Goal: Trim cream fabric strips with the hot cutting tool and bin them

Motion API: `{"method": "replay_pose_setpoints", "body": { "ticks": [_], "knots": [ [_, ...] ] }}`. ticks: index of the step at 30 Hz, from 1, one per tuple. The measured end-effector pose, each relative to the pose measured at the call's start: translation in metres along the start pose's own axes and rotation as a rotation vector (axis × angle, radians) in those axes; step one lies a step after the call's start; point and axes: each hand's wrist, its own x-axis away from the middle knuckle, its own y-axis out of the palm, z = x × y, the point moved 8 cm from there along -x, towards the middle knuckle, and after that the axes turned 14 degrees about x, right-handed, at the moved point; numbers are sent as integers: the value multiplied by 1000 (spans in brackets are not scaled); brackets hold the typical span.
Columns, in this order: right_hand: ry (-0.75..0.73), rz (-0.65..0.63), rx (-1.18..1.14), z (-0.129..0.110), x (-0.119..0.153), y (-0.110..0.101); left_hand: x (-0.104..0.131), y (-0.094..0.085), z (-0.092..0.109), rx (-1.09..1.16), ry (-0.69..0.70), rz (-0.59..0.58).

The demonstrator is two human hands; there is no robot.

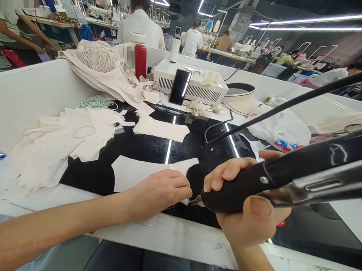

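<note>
In the head view, my right hand (245, 213) is wrapped round a thick black hand-held tool (232, 189) with a metal lever along its side and a black cable. Its narrow metal tip points left and meets the right end of a cream fabric piece (134, 172) that lies flat on the glossy black board (92, 174). Close beside that tip, my left hand (164, 189) is closed, its fingertips pinched together at the fabric's right end. What lies under those fingers is hidden. Behind it rests another cream fabric piece (161, 128), curved and apart from both hands.
A pile of cream cut pieces (59, 137) lies at left, near green cord (97, 102). Behind are beige garments (101, 71), a red bottle (140, 60), a phone (180, 87) leaning on a white vented box (193, 76), and a visor (241, 98). A plastic bag (280, 124) sits right.
</note>
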Motion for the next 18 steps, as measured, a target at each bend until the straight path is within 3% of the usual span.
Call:
{"method": "replay_pose_setpoints", "body": {
  "ticks": [9, 18],
  "knots": [
    [20, -4, -28, -1, -1, -1, 11, -3, -6, 160, 13, -64],
    [38, 36, -26, 0, -1, -1, 16, -4, -5, 120, 90, -18]
  ]
}}
